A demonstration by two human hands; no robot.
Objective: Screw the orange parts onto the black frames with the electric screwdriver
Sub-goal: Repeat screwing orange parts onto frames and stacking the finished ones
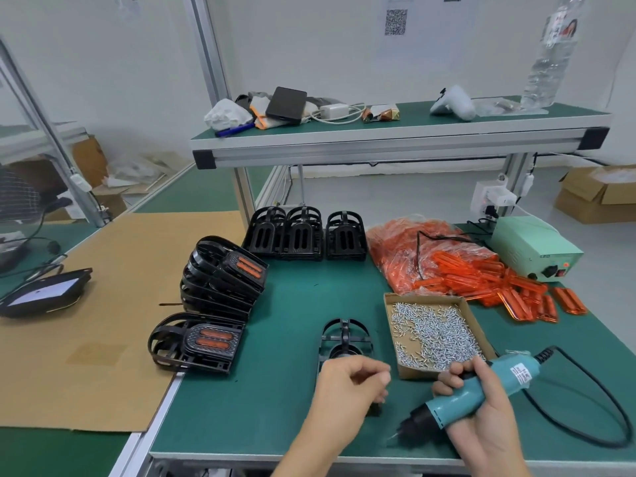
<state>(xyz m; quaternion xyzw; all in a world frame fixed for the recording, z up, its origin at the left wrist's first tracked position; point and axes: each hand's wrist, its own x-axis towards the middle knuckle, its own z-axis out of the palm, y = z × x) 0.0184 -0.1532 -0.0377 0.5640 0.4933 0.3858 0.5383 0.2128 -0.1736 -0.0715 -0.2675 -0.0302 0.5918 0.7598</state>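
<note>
A bare black frame [346,337] lies on the green mat near the front edge. My left hand [349,385] covers its near half, fingers curled with the tips together; anything between them is too small to see. My right hand [481,404] grips the teal electric screwdriver [476,390], whose bit points down and left, just above the mat to the right of the frame. Loose orange parts [516,287] spill from a plastic bag [409,256] at the back right. A cardboard tray of screws [433,333] sits between that frame and the orange parts.
Frames fitted with orange parts are stacked on the left [223,273], with one more lying in front [199,342]. Empty frames [303,232] stand at the back. The screwdriver's power box [533,249] and black cable [602,407] lie right. A cardboard sheet [103,304] lies left, under a shelf [378,141].
</note>
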